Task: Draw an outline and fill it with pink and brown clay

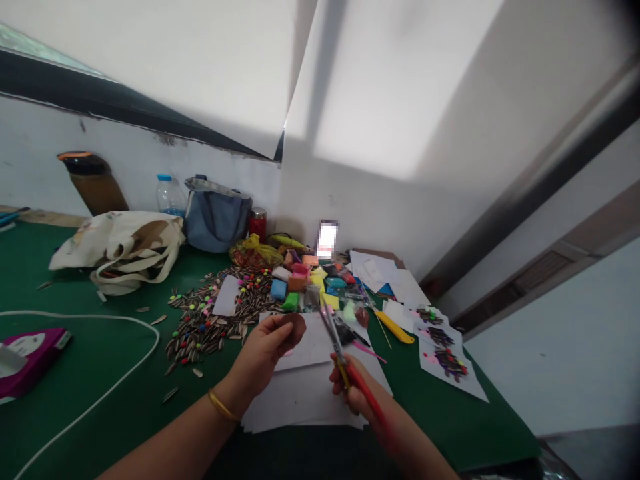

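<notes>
My left hand [267, 350] is closed in a pinch on a small dark brown round piece [295, 327], held up over white paper sheets [300, 393] on the green table. My right hand [357, 393] grips red-handled scissors [333, 340], blades pointing up and away, their tips close to the right of the brown piece. A gold bangle sits on my left wrist.
A spread of sunflower seeds with coloured beads [210, 313] lies left of the sheets. Coloured clay blocks [305, 280], a yellow cutter [395, 328] and paper sheets with seed pictures [445, 353] lie behind and right. Bags [125, 250], a bottle [167, 193], a white cable [125, 373].
</notes>
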`<state>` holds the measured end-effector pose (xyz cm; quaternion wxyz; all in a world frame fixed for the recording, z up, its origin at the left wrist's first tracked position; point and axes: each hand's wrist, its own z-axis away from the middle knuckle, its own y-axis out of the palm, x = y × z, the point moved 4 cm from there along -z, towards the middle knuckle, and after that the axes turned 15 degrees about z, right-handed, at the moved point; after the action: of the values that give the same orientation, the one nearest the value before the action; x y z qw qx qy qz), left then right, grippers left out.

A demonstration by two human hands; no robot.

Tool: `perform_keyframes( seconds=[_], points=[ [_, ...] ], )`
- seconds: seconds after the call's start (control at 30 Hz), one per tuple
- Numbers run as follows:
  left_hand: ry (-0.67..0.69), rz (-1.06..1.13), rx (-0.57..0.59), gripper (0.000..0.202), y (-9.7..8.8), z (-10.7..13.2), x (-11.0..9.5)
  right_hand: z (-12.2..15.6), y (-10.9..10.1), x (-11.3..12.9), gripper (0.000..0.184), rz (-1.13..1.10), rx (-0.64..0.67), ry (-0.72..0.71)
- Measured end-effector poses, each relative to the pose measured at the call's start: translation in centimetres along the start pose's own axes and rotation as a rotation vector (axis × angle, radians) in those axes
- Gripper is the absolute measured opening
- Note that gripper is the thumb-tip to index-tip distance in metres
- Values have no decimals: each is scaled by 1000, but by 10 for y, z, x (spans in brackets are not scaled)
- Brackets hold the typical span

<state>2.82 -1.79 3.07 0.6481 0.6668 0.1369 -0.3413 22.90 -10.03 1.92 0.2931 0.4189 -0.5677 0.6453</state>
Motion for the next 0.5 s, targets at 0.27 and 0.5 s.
perform_keyframes(
  seconds=[0.27, 0.5],
  points=[
    [65, 14, -99, 28, -3, 3, -2, -4, 12, 15, 79, -61, 272, 53],
    [34, -43, -107, 27, -6, 3, 1, -4, 8, 28, 76, -48, 284, 39]
  ],
)
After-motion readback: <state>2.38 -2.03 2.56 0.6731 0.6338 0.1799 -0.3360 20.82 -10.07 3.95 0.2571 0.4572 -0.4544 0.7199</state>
